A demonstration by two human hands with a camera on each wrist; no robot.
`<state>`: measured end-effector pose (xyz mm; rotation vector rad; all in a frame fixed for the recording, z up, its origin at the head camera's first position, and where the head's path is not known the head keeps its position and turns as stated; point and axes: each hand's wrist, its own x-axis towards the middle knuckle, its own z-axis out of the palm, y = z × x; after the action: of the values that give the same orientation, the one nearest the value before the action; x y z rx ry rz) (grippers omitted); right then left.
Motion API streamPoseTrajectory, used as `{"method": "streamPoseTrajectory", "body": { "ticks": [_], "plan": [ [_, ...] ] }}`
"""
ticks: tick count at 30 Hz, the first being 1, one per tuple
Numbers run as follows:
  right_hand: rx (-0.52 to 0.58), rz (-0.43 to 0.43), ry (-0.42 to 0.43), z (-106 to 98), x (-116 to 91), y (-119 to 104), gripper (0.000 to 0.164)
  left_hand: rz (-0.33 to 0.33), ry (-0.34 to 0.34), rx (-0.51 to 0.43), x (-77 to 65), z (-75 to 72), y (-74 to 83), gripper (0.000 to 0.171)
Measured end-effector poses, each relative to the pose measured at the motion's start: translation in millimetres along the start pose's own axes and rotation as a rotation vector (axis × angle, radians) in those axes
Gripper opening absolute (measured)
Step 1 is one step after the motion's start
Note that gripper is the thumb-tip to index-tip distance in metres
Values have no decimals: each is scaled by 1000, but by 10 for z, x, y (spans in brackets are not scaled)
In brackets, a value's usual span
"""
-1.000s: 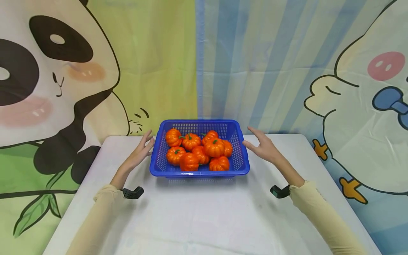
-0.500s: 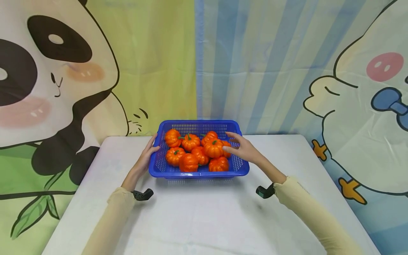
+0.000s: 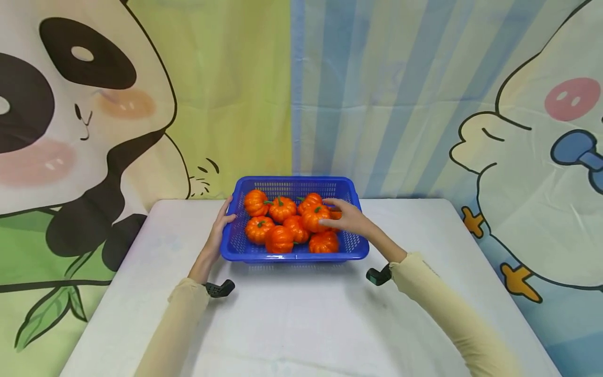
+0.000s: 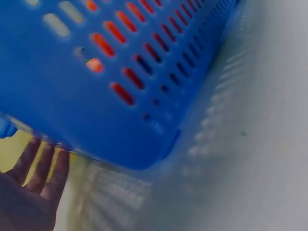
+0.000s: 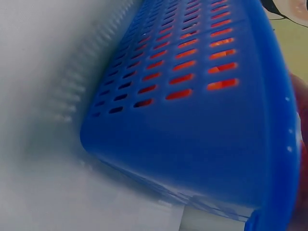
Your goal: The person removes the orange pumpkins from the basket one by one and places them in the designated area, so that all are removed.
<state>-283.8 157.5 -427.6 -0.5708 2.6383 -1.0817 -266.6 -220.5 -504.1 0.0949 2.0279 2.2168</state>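
A blue plastic basket [image 3: 294, 256] with slotted walls holds several orange mini pumpkins [image 3: 279, 239]. The left hand [image 3: 215, 230] rests against the basket's left side, thumb and forefinger at the rim; in the left wrist view its straight fingers [image 4: 42, 166] touch the blue edge from outside. Reaching over the right rim, the right hand [image 3: 350, 217] has its thumb and fingers spread at the right edge of an upper pumpkin [image 3: 314, 217]. It partly covers another pumpkin [image 3: 336, 215] behind. Whether it touches either is unclear. The right wrist view shows mostly the basket's outer wall [image 5: 192, 139].
The basket stands near the back edge of a white-covered table [image 3: 292, 319]. A curtain [image 3: 358, 104] with a panda on the left and a white cartoon animal on the right hangs behind. Black wrist cameras [image 3: 220, 288] sit below both hands.
Both hands have come inward: the left from beside the basket to its left rim, the right from outside the right rim to above the right-hand pumpkins. Basket and pumpkins look unmoved.
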Motion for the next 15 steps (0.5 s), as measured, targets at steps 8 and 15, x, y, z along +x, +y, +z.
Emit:
{"method": "streamPoseTrajectory", "body": {
  "ticks": [8,15],
  "plan": [
    [-47,-24,-22,126,65,80,79,15,22,-67,-85,124,72,62],
    [6,-39,9,149,59,51,78,59,26,-154,-100,153,88,61]
  ]
}}
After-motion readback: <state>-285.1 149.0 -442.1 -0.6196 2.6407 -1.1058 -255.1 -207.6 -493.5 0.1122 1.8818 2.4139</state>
